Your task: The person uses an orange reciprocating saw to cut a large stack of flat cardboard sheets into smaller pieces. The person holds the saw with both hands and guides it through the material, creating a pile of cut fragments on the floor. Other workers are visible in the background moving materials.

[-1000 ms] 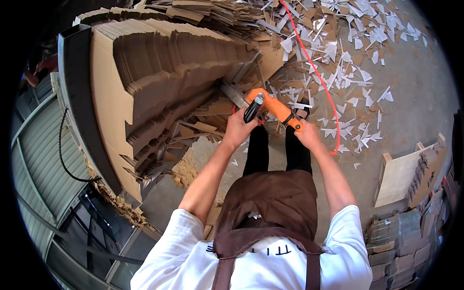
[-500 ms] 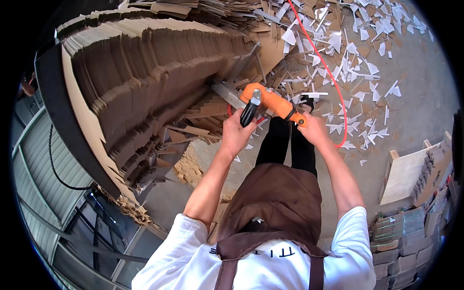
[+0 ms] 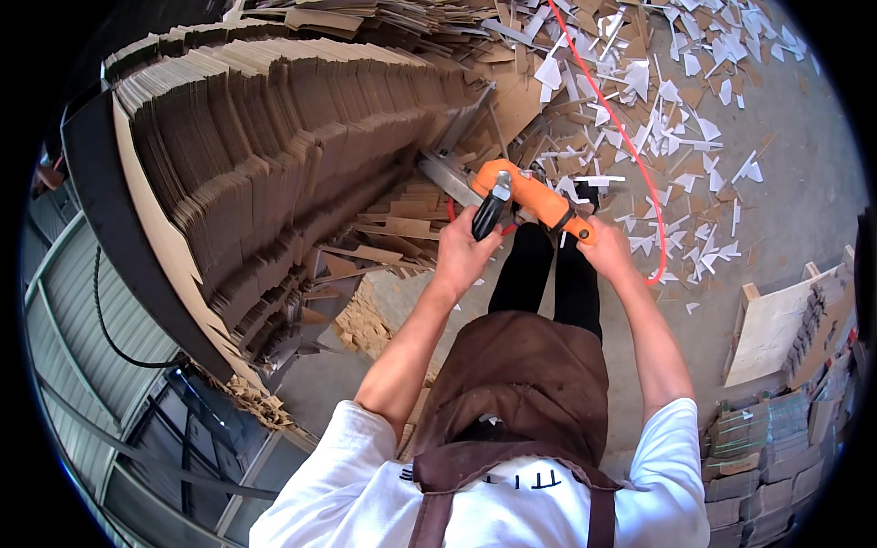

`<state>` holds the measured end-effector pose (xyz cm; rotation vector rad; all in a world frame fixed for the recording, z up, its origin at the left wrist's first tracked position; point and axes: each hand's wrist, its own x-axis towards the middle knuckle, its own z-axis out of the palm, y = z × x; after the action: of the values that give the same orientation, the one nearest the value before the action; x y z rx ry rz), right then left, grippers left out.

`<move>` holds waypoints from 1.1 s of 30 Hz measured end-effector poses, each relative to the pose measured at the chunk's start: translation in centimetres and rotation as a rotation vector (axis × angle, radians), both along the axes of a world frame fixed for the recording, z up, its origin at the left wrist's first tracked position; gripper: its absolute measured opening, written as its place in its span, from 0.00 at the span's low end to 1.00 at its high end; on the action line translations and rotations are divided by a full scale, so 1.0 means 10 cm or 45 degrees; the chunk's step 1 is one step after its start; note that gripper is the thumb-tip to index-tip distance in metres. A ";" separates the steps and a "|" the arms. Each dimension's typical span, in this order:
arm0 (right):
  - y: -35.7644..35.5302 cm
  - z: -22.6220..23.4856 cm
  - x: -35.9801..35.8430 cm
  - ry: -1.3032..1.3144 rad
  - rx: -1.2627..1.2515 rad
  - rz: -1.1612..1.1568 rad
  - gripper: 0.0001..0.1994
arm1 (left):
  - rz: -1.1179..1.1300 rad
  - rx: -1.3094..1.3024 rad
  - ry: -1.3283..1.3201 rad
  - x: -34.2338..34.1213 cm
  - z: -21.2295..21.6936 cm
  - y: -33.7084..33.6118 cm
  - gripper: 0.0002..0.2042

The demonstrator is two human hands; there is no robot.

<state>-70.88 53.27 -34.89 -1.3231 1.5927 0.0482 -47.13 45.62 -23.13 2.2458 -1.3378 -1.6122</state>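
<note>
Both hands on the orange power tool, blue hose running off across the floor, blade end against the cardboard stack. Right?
Not quite: the hose is red, not blue, as the head view shows. The rest stands: the left hand holds the black side handle and the right hand the rear of the orange power tool, whose metal front end meets the cardboard stack.

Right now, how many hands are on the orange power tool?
2. The left hand grips the black side handle; the right hand holds the rear of the orange power tool, by the red hose. No other hands in view.
</note>
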 end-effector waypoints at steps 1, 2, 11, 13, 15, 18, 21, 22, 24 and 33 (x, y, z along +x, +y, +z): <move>-0.01 -0.07 0.01 0.009 -0.012 0.004 0.12 | -0.005 0.008 0.003 0.01 -0.03 -0.03 0.10; -0.01 -0.12 0.02 0.013 -0.022 0.009 0.12 | -0.009 0.018 0.001 0.03 -0.05 -0.05 0.10; 0.02 -0.16 0.03 -0.021 0.002 -0.017 0.11 | 0.014 0.000 0.089 0.01 -0.10 -0.08 0.10; 0.04 -0.12 0.03 -0.012 0.042 -0.013 0.12 | 0.009 0.009 0.105 0.03 -0.13 -0.03 0.10; 0.09 -0.09 0.02 0.000 0.064 -0.007 0.13 | 0.014 0.048 0.112 0.01 -0.09 -0.04 0.10; 0.17 0.04 -0.03 0.041 0.166 -0.028 0.13 | 0.049 0.026 0.235 0.02 -0.21 0.04 0.09; 0.38 0.14 -0.08 0.047 0.147 -0.015 0.14 | -0.006 0.109 0.232 0.01 -0.14 0.11 0.11; 0.40 0.16 -0.12 0.052 0.133 -0.013 0.14 | -0.041 0.081 0.209 -0.01 -0.09 0.13 0.12; 0.39 0.26 -0.13 0.069 0.138 -0.025 0.14 | -0.057 0.001 0.198 -0.03 -0.03 0.21 0.12; -0.04 0.35 0.06 0.087 0.072 0.017 0.14 | 0.018 -0.031 0.123 0.19 0.22 -0.02 0.13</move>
<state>-70.24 52.91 -31.41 -1.3005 1.6283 0.1474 -45.24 45.45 -20.93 2.1292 -1.3077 -1.6671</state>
